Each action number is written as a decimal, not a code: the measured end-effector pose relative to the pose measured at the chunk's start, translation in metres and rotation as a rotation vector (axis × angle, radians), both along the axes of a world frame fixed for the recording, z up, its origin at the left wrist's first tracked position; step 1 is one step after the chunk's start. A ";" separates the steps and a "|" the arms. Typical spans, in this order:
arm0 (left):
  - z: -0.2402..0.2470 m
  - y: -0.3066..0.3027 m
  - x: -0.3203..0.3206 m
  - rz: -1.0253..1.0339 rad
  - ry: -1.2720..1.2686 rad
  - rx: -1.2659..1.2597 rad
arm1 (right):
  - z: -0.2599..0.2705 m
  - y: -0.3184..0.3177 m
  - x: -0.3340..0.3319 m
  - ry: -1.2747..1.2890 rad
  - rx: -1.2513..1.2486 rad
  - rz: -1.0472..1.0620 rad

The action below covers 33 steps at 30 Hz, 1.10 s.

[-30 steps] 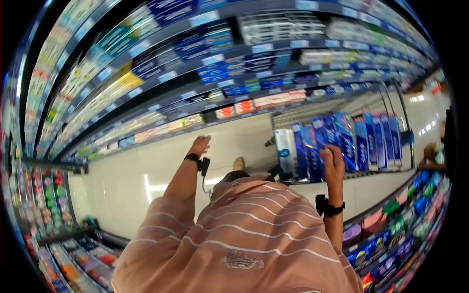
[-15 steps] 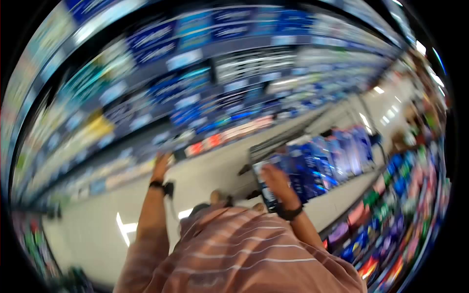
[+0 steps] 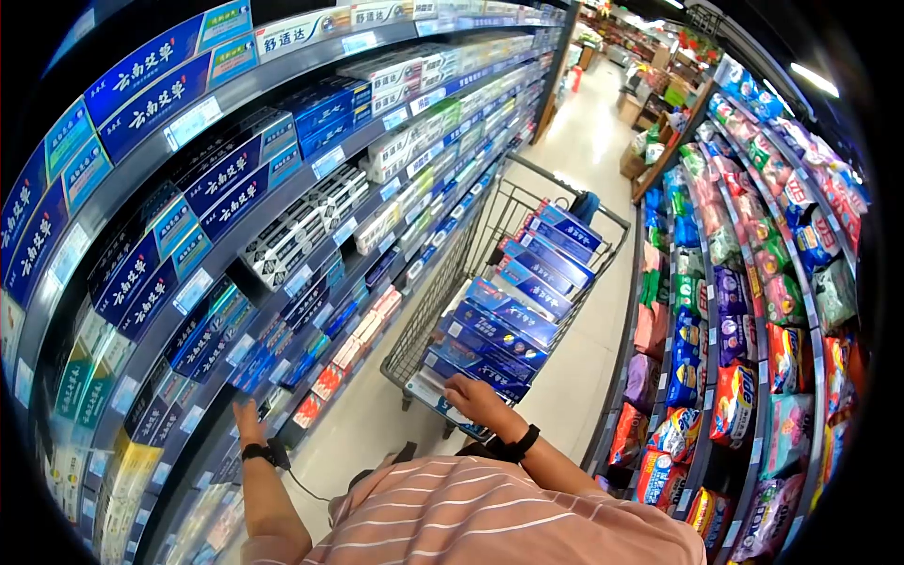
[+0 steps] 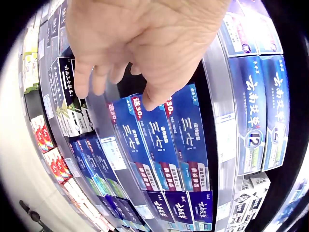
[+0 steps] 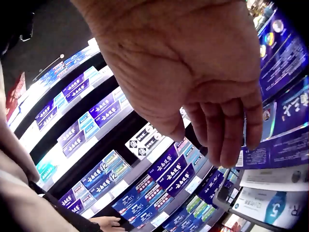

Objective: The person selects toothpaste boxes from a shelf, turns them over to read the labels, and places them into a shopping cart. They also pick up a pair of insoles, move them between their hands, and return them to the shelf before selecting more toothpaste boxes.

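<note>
left of the cart: long shelf wall point(image 3: 273, 84). dark blue boxes point(image 3: 146, 66) up high read 云南艾草; farther along, white boxes point(image 3: 299, 36) read 舒适达. left wrist view adds tall blue boxes point(image 4: 253, 116), 云南艾草 again, with a "12" in a circle.

left hand point(image 3: 250, 424), also left of the cart: arm stretched forward to the shelf, dark band at the wrist. fingers loosely bent, thumb tip overlapping the tops of blue boxes point(image 4: 157, 135), marked 三七, red corners reading 送30. hand looks loose, nothing grasped; contact with the boxes, cannot tell. these boxes stand in a row on the shelf left of the cart.

cart point(image 3: 414, 344): wire basket, blue boxes point(image 3: 494, 320) ranked inside it, lettering partly legible. at its near end, a white box point(image 5: 263, 205) bearing a large "5".

right hand point(image 3: 480, 407), over the cart's near end: forearm angled inward, palm down, fingers slack, clasping nothing; contact with the white box, cannot tell.

right of the cart: shelved bright bags point(image 3: 734, 386), print mostly too small to read.
</note>
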<state>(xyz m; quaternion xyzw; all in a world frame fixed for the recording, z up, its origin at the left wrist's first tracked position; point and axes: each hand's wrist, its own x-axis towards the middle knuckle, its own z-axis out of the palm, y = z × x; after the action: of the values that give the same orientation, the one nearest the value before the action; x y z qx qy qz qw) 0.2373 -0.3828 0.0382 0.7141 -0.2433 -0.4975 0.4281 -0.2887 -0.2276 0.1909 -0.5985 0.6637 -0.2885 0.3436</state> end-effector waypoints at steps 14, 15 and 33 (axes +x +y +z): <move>0.005 -0.010 -0.005 -0.014 0.108 -0.063 | -0.001 -0.010 0.003 0.019 0.026 0.070; 0.008 -0.008 -0.009 -0.011 0.101 -0.057 | -0.005 -0.011 0.003 0.017 0.001 0.087; -0.031 0.111 -0.002 -0.304 -0.221 0.086 | 0.002 0.040 -0.076 -0.171 -0.133 0.187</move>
<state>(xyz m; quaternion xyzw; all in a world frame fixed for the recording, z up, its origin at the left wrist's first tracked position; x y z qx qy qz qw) 0.2348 -0.2722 0.0072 0.7370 -0.3726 -0.4849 0.2879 -0.3644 -0.1878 0.1933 -0.6525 0.5528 -0.3483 0.3838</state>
